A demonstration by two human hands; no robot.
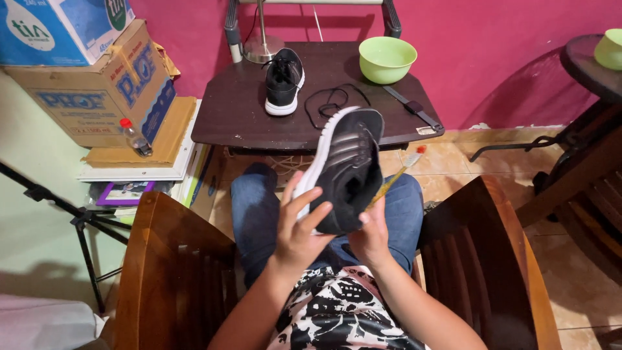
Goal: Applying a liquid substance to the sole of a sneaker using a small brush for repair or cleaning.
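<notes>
A black sneaker (346, 165) with grey side stripes and a white sole is held up over my lap, toe pointing away. My left hand (299, 223) grips it by the heel and sole edge. My right hand (370, 236) is under its right side and also holds a yellow-handled toothbrush (396, 174), whose bristle end sticks out to the upper right. The matching black sneaker (284, 81) stands on the dark low table (240, 116). Next to that one lies a loose black shoelace (330, 102).
A green bowl (387, 58) and a black strap (414, 108) lie on the table by a lamp base (262, 46). Cardboard boxes (97, 84) and a small bottle (135, 137) are stacked at left. Wooden chair arms (175, 272) flank my lap. A round side table (589, 65) stands at right.
</notes>
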